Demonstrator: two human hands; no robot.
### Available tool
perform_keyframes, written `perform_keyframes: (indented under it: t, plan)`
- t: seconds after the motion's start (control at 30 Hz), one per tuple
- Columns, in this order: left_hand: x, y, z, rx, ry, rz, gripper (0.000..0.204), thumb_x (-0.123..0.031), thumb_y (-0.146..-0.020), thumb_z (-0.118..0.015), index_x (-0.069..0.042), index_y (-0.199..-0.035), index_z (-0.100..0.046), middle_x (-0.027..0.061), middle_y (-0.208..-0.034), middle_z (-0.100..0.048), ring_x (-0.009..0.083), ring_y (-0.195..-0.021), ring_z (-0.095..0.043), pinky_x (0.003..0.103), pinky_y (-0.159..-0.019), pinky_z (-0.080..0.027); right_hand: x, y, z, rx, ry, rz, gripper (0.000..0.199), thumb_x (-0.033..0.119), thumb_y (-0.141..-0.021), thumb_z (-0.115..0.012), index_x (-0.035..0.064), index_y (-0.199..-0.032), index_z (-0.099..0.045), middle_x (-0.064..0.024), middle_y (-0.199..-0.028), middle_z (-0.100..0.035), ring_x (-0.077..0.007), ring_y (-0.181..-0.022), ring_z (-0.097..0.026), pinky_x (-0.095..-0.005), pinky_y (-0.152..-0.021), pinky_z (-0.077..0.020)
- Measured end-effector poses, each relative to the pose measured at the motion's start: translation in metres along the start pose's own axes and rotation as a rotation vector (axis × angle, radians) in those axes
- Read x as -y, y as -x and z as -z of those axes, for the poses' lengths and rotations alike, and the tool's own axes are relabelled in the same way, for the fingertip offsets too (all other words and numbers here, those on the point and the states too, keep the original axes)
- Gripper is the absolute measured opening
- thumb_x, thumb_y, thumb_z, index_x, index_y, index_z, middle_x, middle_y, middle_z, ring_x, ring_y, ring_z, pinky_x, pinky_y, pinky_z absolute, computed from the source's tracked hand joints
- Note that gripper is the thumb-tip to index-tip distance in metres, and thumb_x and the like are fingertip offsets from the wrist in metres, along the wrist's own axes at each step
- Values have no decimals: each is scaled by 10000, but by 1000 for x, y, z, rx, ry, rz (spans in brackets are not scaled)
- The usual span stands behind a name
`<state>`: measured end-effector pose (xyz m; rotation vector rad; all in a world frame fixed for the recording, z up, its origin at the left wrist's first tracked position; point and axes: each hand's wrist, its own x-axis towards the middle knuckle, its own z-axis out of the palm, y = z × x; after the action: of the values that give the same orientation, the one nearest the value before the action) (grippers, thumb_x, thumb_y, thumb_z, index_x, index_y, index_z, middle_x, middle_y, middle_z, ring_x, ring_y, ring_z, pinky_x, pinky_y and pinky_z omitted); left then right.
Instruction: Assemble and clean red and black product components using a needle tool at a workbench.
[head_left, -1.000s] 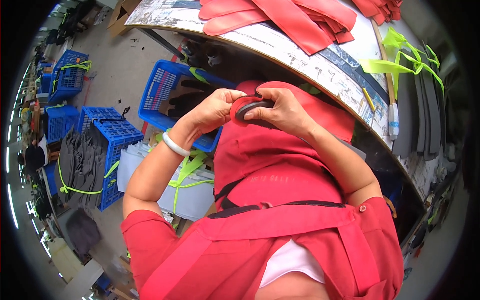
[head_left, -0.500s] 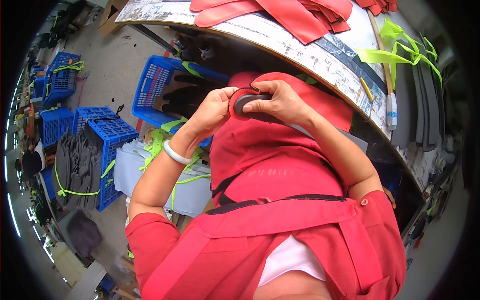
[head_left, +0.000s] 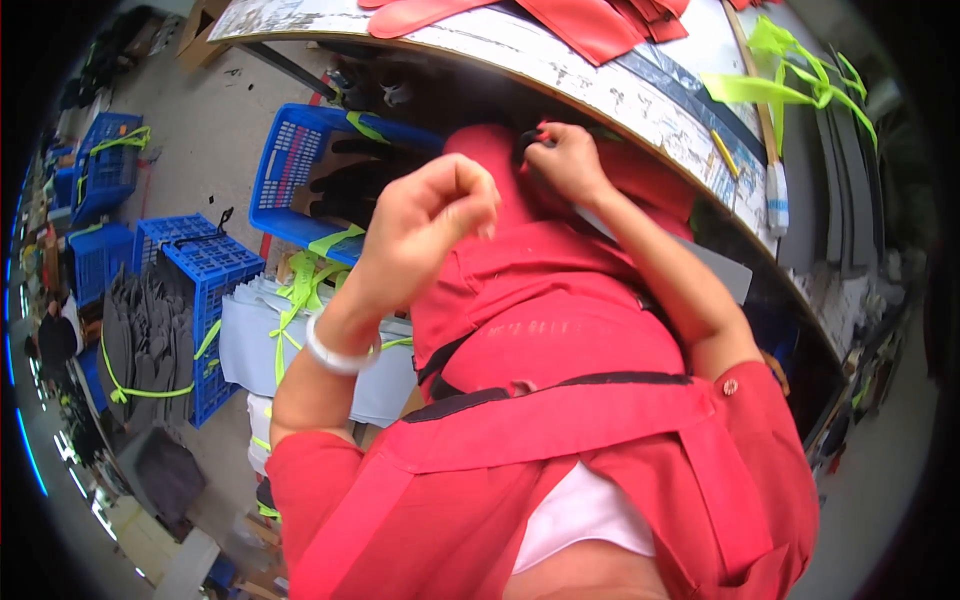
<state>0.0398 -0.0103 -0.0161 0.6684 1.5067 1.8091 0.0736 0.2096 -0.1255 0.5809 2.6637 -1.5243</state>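
Note:
My left hand (head_left: 425, 225), with a white bangle (head_left: 340, 347) on its wrist, is raised above my lap. Its fingers are curled in with the thumb against them; anything between them is too small to see. Close under the table edge, my right hand (head_left: 568, 165) is closed around a red and black fabric piece (head_left: 530, 150), mostly hidden by the fingers and shadow. Red cloth (head_left: 560, 250) covers my lap below both hands.
The worn white worktable (head_left: 560, 85) carries red cut pieces (head_left: 560, 25), a yellow marker (head_left: 725, 155) and grey strips (head_left: 845, 190) tied with green bands. At left stand blue crates (head_left: 285, 190), a light grey stack (head_left: 255, 330) and a dark grey bundle (head_left: 145, 330).
Both hands were together on the curled red, black and grey piece. The left has let go of it and come nearer to me; the right has carried it toward the table edge.

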Motion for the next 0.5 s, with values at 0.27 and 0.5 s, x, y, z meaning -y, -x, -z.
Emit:
perform_keyframes:
  t: [0.27, 0.5]
  plan:
    - [89, -31, 29, -278, -267, 27, 133, -29, -890, -658, 12, -1015, -678, 10, -886, -657, 73, -804, -612, 221, -733, -502, 23, 24, -6, 268, -301, 18, 117, 129, -855, -643, 12, -862, -632, 33, -686, -578, -25, -611, -499, -230, -515, -406]
    - [82, -37, 15, -218, -629, -183, 50, 6, -863, -657, 27, -909, -656, 26, -827, -642, 78, -779, -609, 228, -676, -496, 26, 32, -8, 153, -170, 40, 182, 174, -789, -690, 7, -829, -627, -95, -624, -611, -153, -567, -591, -307, -544, -468]
